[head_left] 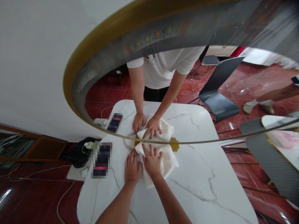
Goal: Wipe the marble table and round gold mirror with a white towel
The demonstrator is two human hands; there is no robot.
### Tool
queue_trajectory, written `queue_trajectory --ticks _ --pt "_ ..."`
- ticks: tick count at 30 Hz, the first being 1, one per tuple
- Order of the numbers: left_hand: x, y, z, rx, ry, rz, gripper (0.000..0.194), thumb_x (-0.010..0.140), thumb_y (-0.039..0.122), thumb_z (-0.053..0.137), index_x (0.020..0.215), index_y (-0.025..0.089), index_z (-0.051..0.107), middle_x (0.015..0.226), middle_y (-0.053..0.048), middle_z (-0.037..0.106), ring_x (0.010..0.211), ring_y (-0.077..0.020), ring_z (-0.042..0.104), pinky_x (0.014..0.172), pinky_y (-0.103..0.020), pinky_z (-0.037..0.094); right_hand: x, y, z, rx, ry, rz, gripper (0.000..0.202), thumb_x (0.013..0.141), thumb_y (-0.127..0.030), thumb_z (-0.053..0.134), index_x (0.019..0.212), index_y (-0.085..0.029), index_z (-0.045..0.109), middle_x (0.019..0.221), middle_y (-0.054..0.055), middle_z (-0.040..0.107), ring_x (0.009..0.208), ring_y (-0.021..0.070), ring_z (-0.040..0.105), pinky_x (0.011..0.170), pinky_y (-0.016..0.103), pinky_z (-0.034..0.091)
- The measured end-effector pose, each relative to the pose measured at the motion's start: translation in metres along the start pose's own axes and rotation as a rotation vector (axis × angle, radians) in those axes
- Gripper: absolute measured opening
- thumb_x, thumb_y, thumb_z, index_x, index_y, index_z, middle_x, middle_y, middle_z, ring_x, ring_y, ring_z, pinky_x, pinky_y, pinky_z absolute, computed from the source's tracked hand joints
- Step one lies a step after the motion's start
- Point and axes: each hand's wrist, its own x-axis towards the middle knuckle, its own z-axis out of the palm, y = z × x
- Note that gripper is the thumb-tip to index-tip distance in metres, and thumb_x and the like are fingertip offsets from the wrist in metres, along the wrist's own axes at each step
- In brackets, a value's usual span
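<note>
A crumpled white cloth [169, 160] lies on the white marble-patterned table [187, 202], just in front of a large mirror with a gold rim [67, 74]. On top of the cloth rests my right hand [152, 161], its fingers spread and pressing down. My left hand [132, 168] lies flat on the tabletop beside the cloth's left edge, fingers stretched forward and holding nothing. Part of a gold stand [174, 145] shows under the mirror, behind the cloth. Both hands and the cloth also appear reflected in the glass.
A pixelated phone-like object [102, 160] lies at the table's left edge, with a cable running from it. Beyond are a black bag [79, 152] and cables on red floor tiles. At right stands a grey ribbed chair back [273, 168]. The mirror reflects another person's legs.
</note>
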Motion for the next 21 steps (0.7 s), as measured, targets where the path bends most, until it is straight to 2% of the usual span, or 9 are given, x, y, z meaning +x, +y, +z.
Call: queue_trajectory --ticks 3,6,11,16,18,21 --pt "0.000 0.001 -0.001 -0.011 0.002 -0.001 0.059 0.082 0.017 0.042 0.140 0.012 0.030 0.143 -0.012 0.038 0.133 -0.0224 0.031 0.109 -0.043 0.027 -0.007 0.007 0.003 0.009 0.001 -0.020 0.059 0.090 -0.036 0.043 0.140 -0.044 0.013 0.138 0.004 0.043 0.114 0.0303 0.041 0.096 0.056 0.023" --pt "0.001 0.003 -0.005 -0.018 -0.004 -0.012 0.062 0.083 0.016 0.040 0.143 0.014 0.024 0.145 -0.009 0.036 0.134 -0.0207 0.030 0.109 -0.041 0.026 -0.018 0.024 0.007 0.004 -0.001 -0.022 0.057 0.090 -0.037 0.043 0.139 -0.047 0.016 0.138 0.002 0.043 0.116 0.0294 0.040 0.097 0.055 0.022" --pt "0.003 0.006 -0.009 -0.033 0.004 -0.016 0.066 0.083 0.014 0.040 0.145 0.018 0.017 0.146 -0.007 0.034 0.134 -0.0195 0.030 0.110 -0.040 0.026 -0.036 0.073 0.004 -0.063 0.048 0.062 0.057 0.090 -0.037 0.043 0.140 -0.043 0.017 0.139 0.003 0.040 0.118 0.0278 0.039 0.097 0.051 0.024" --pt "0.003 0.005 -0.010 -0.034 -0.009 -0.026 0.066 0.083 0.016 0.040 0.145 0.018 0.017 0.146 -0.007 0.033 0.134 -0.0195 0.030 0.110 -0.039 0.025 -0.048 0.124 -0.001 -0.131 0.112 0.239 0.052 0.091 -0.036 0.038 0.140 -0.040 0.022 0.139 0.004 0.040 0.119 0.0265 0.037 0.096 0.050 0.026" --pt "0.003 0.005 -0.009 -0.035 -0.010 -0.028 0.067 0.083 0.016 0.041 0.145 0.018 0.016 0.147 -0.007 0.033 0.134 -0.0198 0.030 0.110 -0.040 0.025 -0.050 0.133 -0.002 -0.152 0.130 0.297 0.051 0.091 -0.036 0.036 0.141 -0.039 0.022 0.139 0.005 0.040 0.120 0.0268 0.037 0.096 0.052 0.025" --pt "0.003 0.006 -0.009 -0.042 -0.006 -0.023 0.067 0.083 0.017 0.041 0.145 0.018 0.015 0.146 -0.008 0.033 0.133 -0.0205 0.031 0.110 -0.041 0.026 -0.050 0.134 -0.002 -0.181 0.162 0.311 0.053 0.091 -0.038 0.035 0.142 -0.037 0.021 0.143 0.005 0.034 0.126 0.0281 0.031 0.100 0.058 0.018"
